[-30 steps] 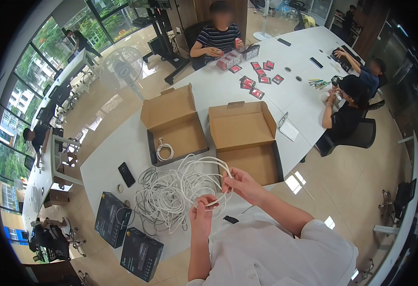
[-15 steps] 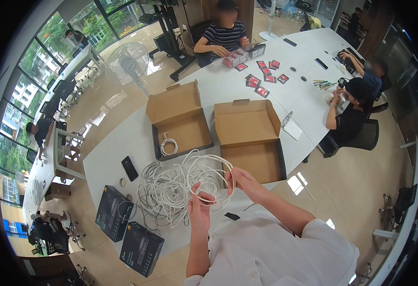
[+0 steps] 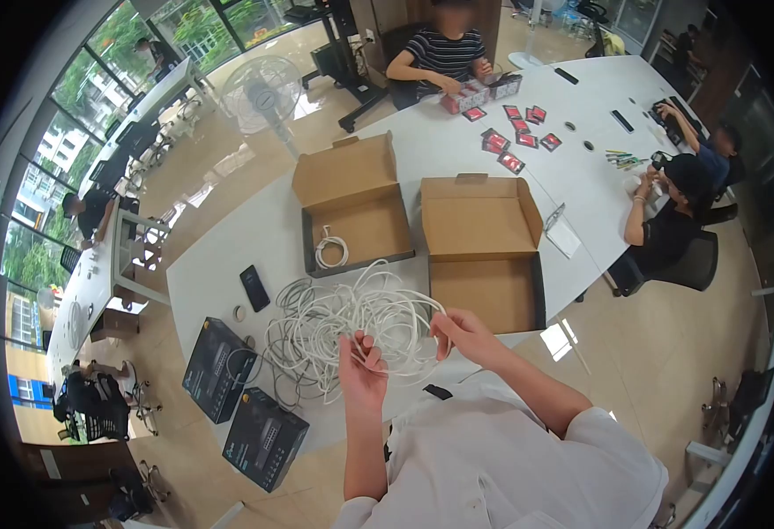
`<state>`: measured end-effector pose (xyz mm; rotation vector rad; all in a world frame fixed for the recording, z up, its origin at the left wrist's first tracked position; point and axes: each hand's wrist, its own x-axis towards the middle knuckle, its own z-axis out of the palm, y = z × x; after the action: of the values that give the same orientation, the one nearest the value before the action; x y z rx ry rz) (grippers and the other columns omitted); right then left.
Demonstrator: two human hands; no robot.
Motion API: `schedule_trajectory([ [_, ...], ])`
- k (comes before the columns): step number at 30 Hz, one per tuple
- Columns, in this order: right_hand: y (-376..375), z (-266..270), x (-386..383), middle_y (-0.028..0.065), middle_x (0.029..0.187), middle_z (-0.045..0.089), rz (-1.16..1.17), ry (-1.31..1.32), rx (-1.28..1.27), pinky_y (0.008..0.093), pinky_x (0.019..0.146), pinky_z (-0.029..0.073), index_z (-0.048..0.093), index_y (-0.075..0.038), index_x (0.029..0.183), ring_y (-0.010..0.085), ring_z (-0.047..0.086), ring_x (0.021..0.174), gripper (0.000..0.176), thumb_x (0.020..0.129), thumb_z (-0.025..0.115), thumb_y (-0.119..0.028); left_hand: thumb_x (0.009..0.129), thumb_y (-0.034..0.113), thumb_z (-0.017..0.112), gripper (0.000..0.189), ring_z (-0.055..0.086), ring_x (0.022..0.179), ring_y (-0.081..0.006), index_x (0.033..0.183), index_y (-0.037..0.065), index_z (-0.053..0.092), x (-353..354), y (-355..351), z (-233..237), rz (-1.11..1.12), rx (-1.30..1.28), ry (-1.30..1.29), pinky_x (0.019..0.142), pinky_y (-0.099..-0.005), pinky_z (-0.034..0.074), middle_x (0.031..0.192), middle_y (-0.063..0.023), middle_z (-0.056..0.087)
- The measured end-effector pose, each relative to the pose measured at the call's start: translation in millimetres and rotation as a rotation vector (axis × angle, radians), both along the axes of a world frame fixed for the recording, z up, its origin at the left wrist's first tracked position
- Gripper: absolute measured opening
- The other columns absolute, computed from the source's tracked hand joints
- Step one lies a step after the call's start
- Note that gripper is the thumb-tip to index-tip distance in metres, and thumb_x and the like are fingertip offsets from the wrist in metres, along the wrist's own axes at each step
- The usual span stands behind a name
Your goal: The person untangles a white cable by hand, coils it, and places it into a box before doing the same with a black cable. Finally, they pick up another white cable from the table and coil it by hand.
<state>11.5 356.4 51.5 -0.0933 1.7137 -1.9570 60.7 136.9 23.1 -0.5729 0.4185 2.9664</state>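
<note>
A large tangle of white and grey cable [image 3: 316, 331] lies on the white table in front of me. My left hand [image 3: 363, 366] is at the tangle's near edge, palm up with fingers curled round a strand of white cable. At the tangle's right side, my right hand [image 3: 462, 338] pinches a loop of the white cable between thumb and fingers. Beyond the tangle, an open cardboard box [image 3: 360, 225] holds a small coil of white cable [image 3: 332, 250]. A second open cardboard box [image 3: 484, 286] stands just beyond my right hand, with nothing visible inside.
Two dark product boxes [image 3: 217, 370] [image 3: 266, 439] sit at the table's near left edge. A black phone [image 3: 254, 288] and a tape roll [image 3: 239, 313] lie beside the tangle. Red packets [image 3: 510, 162] are farther back. Several people sit round the table; a fan [image 3: 266, 95] stands behind it.
Both hands have moved slightly apart, and the white loop between them now hangs lower against the tangle. The whole view has shifted a little as the head turned.
</note>
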Motion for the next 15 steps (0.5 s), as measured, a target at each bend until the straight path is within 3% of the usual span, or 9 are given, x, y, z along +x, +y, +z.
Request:
schedule_trajectory([
  [4,-3.4,-5.4,1.4,0.0039,0.061,0.056,0.034,-0.006,-0.051,0.0244,0.055,0.044,0.055,-0.003,0.09,0.0117,0.058,0.056,0.038,0.1,0.038,-0.035,0.096,0.026,0.048,0.023,0.041,0.05,-0.0075,0.102,0.007,0.059,-5.5,2.8,8.4,-0.063,-0.012,-0.064,0.044,-0.0207,0.036,0.079,-0.0006,0.057],
  [9,-2.6,-9.0,-1.3,-0.0001,0.065,0.053,-0.126,-0.045,-0.097,0.0221,0.053,0.04,0.056,-0.004,0.098,0.0079,0.051,0.057,0.036,0.101,0.036,-0.034,0.091,0.017,0.049,0.017,0.037,0.046,-0.0075,0.102,0.007,0.058,-12.0,12.1,8.9,-0.121,-0.142,-0.121,0.042,-0.0225,0.03,0.074,-0.0001,0.054],
  [15,0.1,-3.4,-6.9,-0.0033,0.068,0.048,-0.135,0.0,-0.063,0.0204,0.051,0.035,0.055,-0.005,0.104,0.0038,0.041,0.057,0.029,0.1,0.041,-0.03,0.085,0.016,0.053,0.01,0.041,0.048,-0.0095,0.089,0.008,0.049,-12.8,38.8,4.0,-0.226,-0.331,-0.045,0.045,-0.0254,0.033,0.069,-0.0005,0.047],
])
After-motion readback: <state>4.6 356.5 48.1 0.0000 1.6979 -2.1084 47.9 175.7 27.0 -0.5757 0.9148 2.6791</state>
